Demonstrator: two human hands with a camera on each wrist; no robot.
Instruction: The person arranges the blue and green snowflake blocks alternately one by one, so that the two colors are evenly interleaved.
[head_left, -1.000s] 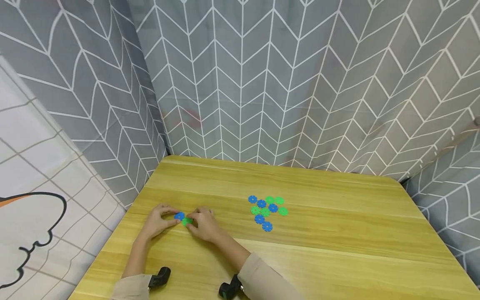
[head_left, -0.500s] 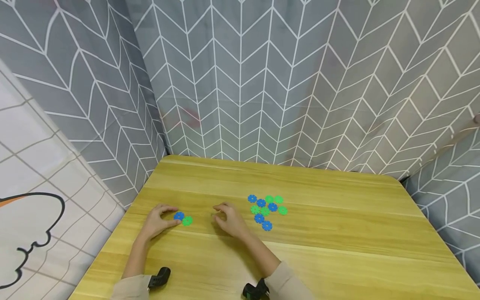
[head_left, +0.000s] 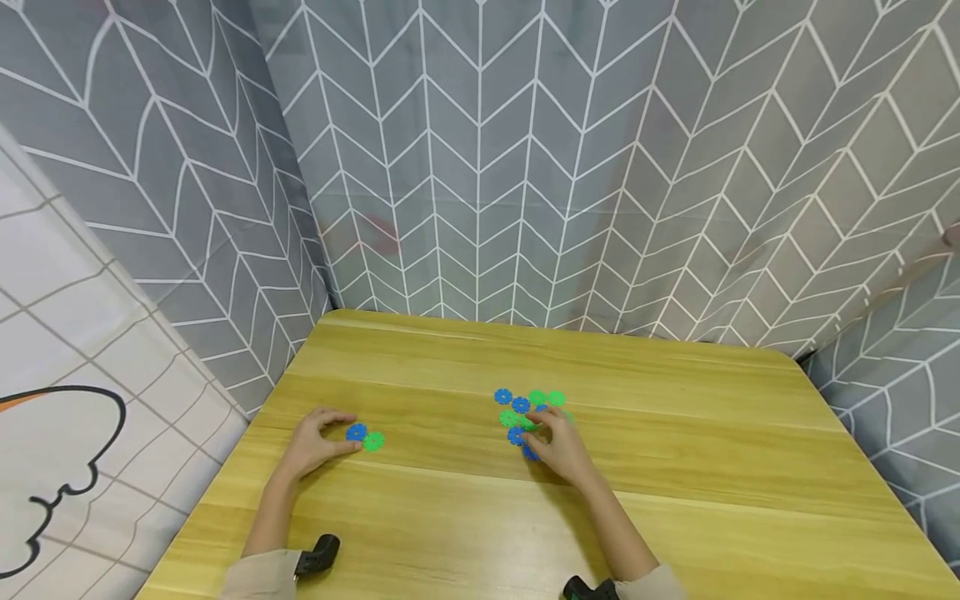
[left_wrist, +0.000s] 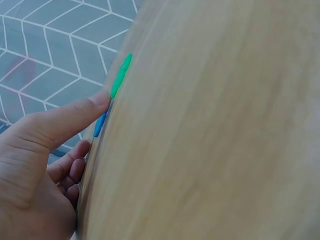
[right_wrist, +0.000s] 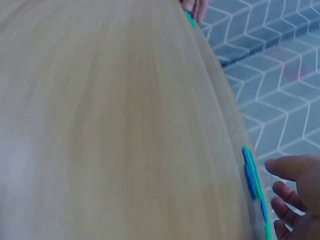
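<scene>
Discs, joined blue and green [head_left: 364, 437], lie at the left hand's [head_left: 313, 446] resting fingertips; the right hand [head_left: 561, 446], fingers loosely curled, touches the disc pile [head_left: 529, 412] farther right.

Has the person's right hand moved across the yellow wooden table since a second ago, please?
Yes. The right hand has left the joined blue and green discs by the left hand and gone rightward to the pile of discs.
</scene>
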